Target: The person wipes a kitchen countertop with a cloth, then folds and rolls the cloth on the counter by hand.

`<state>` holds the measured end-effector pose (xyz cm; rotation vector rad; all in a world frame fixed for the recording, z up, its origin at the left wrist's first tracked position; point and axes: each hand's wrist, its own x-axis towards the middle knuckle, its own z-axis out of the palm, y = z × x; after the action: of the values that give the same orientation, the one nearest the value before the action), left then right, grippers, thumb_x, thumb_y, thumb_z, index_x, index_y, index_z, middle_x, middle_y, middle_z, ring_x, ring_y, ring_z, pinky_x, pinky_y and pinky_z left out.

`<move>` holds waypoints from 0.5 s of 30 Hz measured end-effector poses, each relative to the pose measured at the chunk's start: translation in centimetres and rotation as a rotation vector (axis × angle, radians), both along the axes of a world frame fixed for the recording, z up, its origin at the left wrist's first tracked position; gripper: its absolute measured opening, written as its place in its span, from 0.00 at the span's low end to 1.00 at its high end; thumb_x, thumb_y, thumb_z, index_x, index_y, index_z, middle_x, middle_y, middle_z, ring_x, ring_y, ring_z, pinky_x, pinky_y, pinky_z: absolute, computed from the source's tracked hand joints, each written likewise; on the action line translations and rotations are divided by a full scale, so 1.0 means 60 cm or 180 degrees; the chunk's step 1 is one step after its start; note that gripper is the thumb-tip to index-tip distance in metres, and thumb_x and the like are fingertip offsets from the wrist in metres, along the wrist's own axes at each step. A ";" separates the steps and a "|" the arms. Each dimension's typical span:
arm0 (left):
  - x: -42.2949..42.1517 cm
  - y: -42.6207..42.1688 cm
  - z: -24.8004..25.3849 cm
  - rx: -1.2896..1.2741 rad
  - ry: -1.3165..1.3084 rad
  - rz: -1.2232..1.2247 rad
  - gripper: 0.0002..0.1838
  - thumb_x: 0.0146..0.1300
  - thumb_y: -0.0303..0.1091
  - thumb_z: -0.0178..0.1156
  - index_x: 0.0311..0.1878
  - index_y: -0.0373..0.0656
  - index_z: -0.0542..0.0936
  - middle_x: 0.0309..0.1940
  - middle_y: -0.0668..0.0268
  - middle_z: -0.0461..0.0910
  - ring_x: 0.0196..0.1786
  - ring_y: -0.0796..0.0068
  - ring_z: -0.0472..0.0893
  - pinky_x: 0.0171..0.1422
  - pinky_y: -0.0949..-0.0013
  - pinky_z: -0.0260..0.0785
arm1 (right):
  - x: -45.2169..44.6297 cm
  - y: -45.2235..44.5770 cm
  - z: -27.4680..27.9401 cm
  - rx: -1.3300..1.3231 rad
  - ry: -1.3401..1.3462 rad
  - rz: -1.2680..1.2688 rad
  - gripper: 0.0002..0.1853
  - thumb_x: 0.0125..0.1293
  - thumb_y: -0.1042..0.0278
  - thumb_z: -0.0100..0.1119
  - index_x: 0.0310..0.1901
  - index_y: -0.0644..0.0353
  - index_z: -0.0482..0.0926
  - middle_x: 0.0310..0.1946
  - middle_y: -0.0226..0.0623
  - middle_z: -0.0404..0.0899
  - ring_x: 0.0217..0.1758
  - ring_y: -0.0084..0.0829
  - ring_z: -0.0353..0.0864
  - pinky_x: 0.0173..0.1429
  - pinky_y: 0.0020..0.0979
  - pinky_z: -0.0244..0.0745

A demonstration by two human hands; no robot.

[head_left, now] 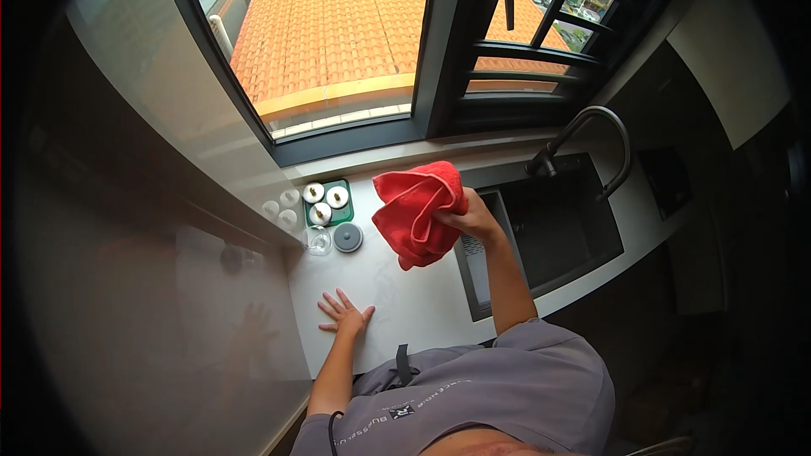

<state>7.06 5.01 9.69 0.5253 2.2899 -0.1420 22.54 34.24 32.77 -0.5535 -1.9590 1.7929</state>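
A bunched red cloth [420, 213] hangs in my right hand [476, 218], raised over the counter by the left edge of the sink. The fingers are wrapped round the cloth's right side and partly hidden by it. My left hand [345, 314] lies flat on the white countertop [397, 312] with its fingers spread and nothing in it. Beyond it stand a round grey lidded container [348, 237] and a clear glass lid or dish [318, 241]. A green tray [342, 214] behind them bears several white-lidded jars [337, 197].
The dark sink [562, 241] with a curved black faucet [627, 148] is at the right. A window frame [346, 145] runs along the back, with an open barred window pane [528, 76]. A glossy wall panel [169, 304] bounds the left side.
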 end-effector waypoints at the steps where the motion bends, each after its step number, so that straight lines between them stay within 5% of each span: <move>1: 0.001 0.000 0.000 -0.0013 0.0011 0.0000 0.67 0.53 0.76 0.58 0.80 0.53 0.28 0.78 0.52 0.12 0.77 0.41 0.13 0.67 0.15 0.29 | 0.011 -0.001 0.010 -0.0188 0.0403 -0.0055 0.20 0.63 0.58 0.69 0.51 0.63 0.79 0.43 0.33 0.84 0.46 0.26 0.82 0.54 0.31 0.77; 3: -0.002 0.003 -0.003 -0.0025 0.0033 0.0011 0.67 0.53 0.76 0.58 0.80 0.53 0.29 0.78 0.52 0.12 0.77 0.41 0.13 0.68 0.15 0.29 | 0.012 -0.023 0.029 -0.1108 0.1105 -0.0524 0.22 0.65 0.62 0.65 0.57 0.63 0.75 0.47 0.33 0.81 0.49 0.25 0.81 0.55 0.30 0.78; 4: -0.003 0.004 -0.005 -0.0039 0.0018 0.0011 0.68 0.52 0.76 0.59 0.80 0.53 0.27 0.77 0.52 0.11 0.77 0.41 0.13 0.68 0.15 0.30 | 0.013 -0.014 0.013 -0.1119 0.1103 -0.0516 0.22 0.65 0.62 0.65 0.57 0.63 0.75 0.47 0.33 0.81 0.49 0.25 0.81 0.55 0.30 0.78; 6: -0.001 -0.002 -0.010 -0.0083 0.0002 0.0020 0.69 0.52 0.76 0.59 0.79 0.53 0.25 0.77 0.52 0.10 0.77 0.41 0.12 0.68 0.15 0.30 | 0.013 0.018 -0.053 -0.2412 0.0887 -0.0077 0.25 0.65 0.60 0.65 0.60 0.61 0.72 0.50 0.34 0.80 0.53 0.25 0.79 0.58 0.30 0.77; 8: -0.001 0.000 -0.012 -0.0030 0.0054 0.0030 0.69 0.52 0.76 0.59 0.79 0.53 0.25 0.77 0.52 0.10 0.77 0.41 0.13 0.68 0.15 0.30 | -0.011 0.034 -0.126 -0.2406 0.0501 -0.0144 0.34 0.64 0.54 0.67 0.66 0.63 0.66 0.56 0.39 0.77 0.58 0.31 0.78 0.63 0.32 0.74; 10: 0.001 0.000 -0.009 -0.0056 0.0049 0.0025 0.69 0.52 0.76 0.60 0.79 0.52 0.26 0.77 0.52 0.10 0.77 0.41 0.13 0.67 0.15 0.30 | -0.030 0.045 -0.264 -0.1014 -0.0542 -0.1047 0.46 0.65 0.49 0.66 0.75 0.61 0.50 0.65 0.52 0.69 0.66 0.39 0.74 0.67 0.36 0.71; 11: 0.000 0.002 -0.007 -0.0056 0.0054 0.0017 0.69 0.51 0.76 0.60 0.79 0.52 0.26 0.77 0.52 0.10 0.78 0.41 0.13 0.67 0.15 0.30 | -0.029 0.044 -0.315 -0.0016 -0.1130 -0.1380 0.58 0.61 0.41 0.68 0.78 0.59 0.40 0.73 0.64 0.55 0.77 0.48 0.58 0.75 0.43 0.60; 12: 0.000 0.004 -0.007 -0.0056 0.0066 0.0027 0.69 0.51 0.76 0.60 0.79 0.52 0.26 0.77 0.52 0.10 0.78 0.41 0.13 0.67 0.15 0.30 | -0.019 0.041 -0.354 0.0554 -0.1071 -0.1323 0.63 0.56 0.34 0.69 0.79 0.53 0.36 0.76 0.67 0.45 0.81 0.55 0.44 0.79 0.46 0.49; 15: -0.002 0.002 -0.012 0.0074 0.0105 0.0087 0.68 0.51 0.75 0.61 0.80 0.52 0.30 0.78 0.52 0.13 0.78 0.40 0.14 0.66 0.13 0.28 | -0.019 -0.037 -0.383 0.1103 -0.2372 -0.0783 0.61 0.55 0.28 0.64 0.80 0.45 0.38 0.78 0.62 0.36 0.81 0.61 0.38 0.77 0.63 0.42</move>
<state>6.96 5.16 8.95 0.5070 2.3324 -0.1116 21.40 32.02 9.77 -1.4110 -2.4476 1.1314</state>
